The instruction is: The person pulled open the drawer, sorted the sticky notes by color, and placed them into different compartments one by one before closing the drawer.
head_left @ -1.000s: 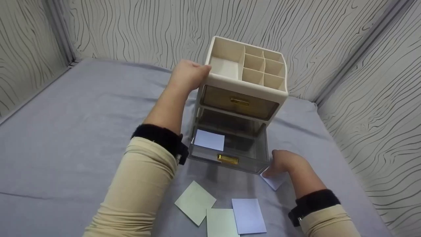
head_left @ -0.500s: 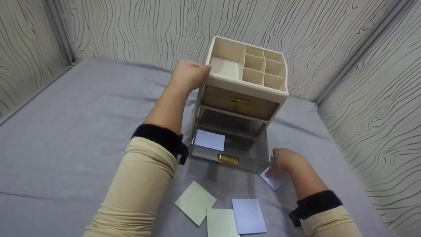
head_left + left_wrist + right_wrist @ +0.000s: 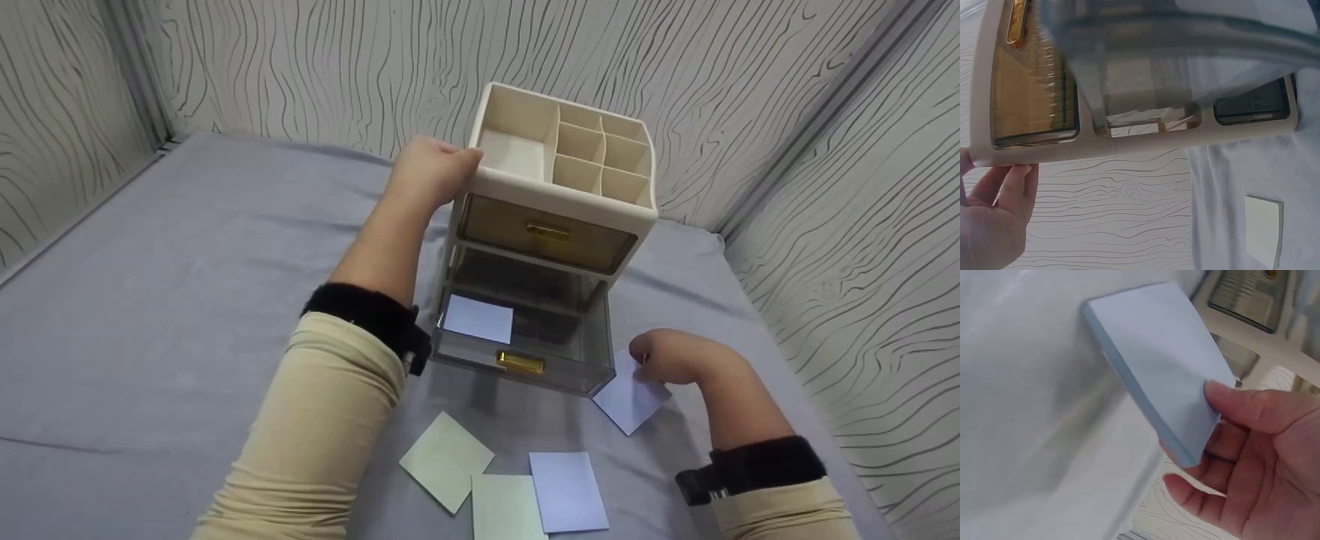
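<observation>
A pale blue pad of sticky notes (image 3: 628,397), rectangular and thick-edged, tilts off the bed just right of the organizer's (image 3: 559,196) open bottom drawer (image 3: 525,341).

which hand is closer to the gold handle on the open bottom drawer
Right. The right hand pinches a blue notepad just beside the drawer's front corner, level with the gold handle. The left hand is up at the organizer's top edge.
</observation>
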Available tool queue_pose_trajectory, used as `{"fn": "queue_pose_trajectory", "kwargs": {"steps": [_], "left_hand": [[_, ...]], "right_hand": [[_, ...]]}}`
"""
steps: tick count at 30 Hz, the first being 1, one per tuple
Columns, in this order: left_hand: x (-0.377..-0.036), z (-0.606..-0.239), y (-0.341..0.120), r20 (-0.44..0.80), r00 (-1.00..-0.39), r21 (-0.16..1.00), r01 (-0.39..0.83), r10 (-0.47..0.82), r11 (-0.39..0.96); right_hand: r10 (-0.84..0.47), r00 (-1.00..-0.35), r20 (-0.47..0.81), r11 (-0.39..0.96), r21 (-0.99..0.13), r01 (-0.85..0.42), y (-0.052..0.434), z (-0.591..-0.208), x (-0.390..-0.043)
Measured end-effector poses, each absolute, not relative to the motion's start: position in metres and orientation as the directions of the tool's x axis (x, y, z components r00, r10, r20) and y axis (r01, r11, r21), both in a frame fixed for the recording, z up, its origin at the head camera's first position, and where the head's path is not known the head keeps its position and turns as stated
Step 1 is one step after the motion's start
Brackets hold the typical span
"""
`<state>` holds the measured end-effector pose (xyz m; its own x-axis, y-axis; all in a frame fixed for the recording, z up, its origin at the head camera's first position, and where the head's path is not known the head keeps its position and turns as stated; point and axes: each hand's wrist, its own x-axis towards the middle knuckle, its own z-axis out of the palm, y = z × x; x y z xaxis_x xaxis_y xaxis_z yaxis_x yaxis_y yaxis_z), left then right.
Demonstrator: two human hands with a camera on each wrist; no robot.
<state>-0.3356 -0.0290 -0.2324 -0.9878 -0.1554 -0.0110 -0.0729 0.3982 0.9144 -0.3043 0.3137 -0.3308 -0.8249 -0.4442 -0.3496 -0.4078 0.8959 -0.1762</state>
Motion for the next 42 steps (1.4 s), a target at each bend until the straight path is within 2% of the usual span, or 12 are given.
{"fn": "queue_pose_trajectory", "kwargs": {"steps": [6, 14, 25, 34, 42], "left_hand": [[-0.336, -0.233, -0.029, -0.021, -0.986, 0.915, -0.085, -0.164, 0.394], [-0.337, -0.233, -0.028, -0.024, -0.986, 0.913, -0.089, -0.166, 0.398], [-0.335, -0.232, -0.029, -0.026, -0.987, 0.911, -0.089, -0.160, 0.403], [-0.336, -0.232, -0.029, -0.060, -0.985, 0.919, -0.118, -0.162, 0.377], [-0.335, -0.232, -0.029, -0.064, -0.983, 0.922, -0.124, -0.170, 0.368]], "right_hand": [[-0.492, -0.803, -0.337, 0.869, -0.248, -0.428, 0.318, -0.308, -0.301], [-0.489, -0.828, -0.276, 0.864, -0.282, -0.417, 0.318, -0.270, -0.294], [-0.460, -0.865, -0.202, 0.887, -0.155, -0.435, 0.300, -0.213, -0.279], [-0.425, -0.898, -0.117, 0.901, -0.154, -0.406, 0.279, -0.191, -0.273], [-0.523, -0.852, 0.013, 0.845, -0.119, -0.521, 0.252, -0.190, -0.272]]}}
